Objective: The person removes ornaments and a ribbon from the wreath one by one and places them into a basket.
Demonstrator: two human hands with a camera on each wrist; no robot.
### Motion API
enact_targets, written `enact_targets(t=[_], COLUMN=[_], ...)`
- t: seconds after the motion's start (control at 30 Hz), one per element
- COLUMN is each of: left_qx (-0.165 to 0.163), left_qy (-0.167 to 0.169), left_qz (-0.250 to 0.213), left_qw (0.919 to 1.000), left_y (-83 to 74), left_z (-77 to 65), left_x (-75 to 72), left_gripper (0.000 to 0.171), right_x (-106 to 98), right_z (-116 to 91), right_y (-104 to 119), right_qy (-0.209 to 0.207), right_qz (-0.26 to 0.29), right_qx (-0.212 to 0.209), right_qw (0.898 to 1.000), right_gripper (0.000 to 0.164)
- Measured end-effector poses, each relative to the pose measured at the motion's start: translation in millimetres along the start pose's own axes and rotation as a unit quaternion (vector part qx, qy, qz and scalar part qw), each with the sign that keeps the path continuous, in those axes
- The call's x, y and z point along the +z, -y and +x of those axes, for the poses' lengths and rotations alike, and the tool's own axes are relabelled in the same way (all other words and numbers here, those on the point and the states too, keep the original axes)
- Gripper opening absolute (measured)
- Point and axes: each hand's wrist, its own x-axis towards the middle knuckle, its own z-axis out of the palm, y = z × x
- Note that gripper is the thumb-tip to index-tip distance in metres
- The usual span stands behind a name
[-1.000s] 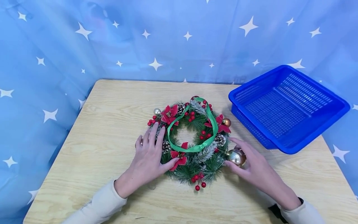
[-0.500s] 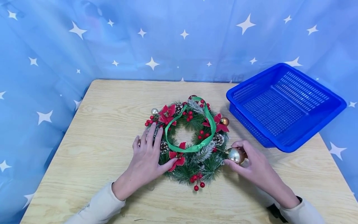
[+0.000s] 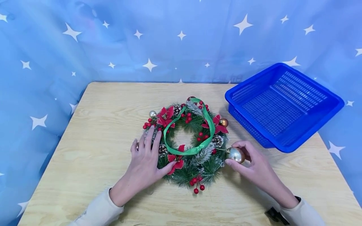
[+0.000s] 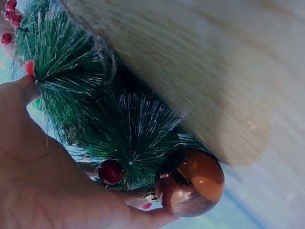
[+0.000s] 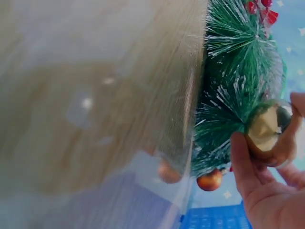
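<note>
Since a second ago the whole scene has slid towards 9 o'clock in the head view, wreath (image 3: pixel 183 175), basket (image 3: pixel 268 108) and bench (image 3: pixel 107 125) alike. The gold bauble (image 3: pixel 236 154) now sits slightly higher against the nearby pine cone (image 3: pixel 217 141). My right hand (image 3: pixel 255 168) pinches that bauble between thumb and fingers at the wreath's 4 o'clock edge; a thin stem joins the two. My left hand (image 3: pixel 142 166) looks unchanged – fingers straight and spread over the wreath's 9 o'clock side, thumb touching a red flower (image 3: pixel 176 163) around 7. The wreath lies flat mid-bench, its green ribbon (image 3: pixel 186 152) looped on top; the basket stands towards 2 o'clock from it.

Some of my right fingers are hidden behind the bauble. A copper bauble (image 4: pixel 190 181) is nearly covered by my left fingers in the head view – the left wrist view shows it fully. The right wrist view cuts off my hand and most of the basket, and the bench there is blurred.
</note>
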Motion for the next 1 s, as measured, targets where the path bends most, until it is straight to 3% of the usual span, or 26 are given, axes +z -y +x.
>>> enact_targets(t=[0.23,0.63,1.0], left_qx=[-0.012,0.013,0.024], left_qy=[0.011,-0.008,-0.006], left_qz=[-0.010,-0.014,-0.018], left_qw=[0.9998,0.9998,0.9995], left_y=[1.6,3.6,4.7], left_z=[-4.7,-0.8,-0.6], left_x=[-0.2,0.4,-0.1], left_gripper=[0.114,0.114,0.113], right_x=[1.4,-14.4,-40.2], right_z=[2.2,15.2,33.2], right_y=[0.0,12.9,24.9], right_qy=[-0.013,-0.027,-0.067], right_qz=[0.059,0.022,-0.013], right_qx=[0.001,0.001,0.004], right_qw=[0.998,0.999,0.998], right_gripper=[0.047,0.047,0.048])
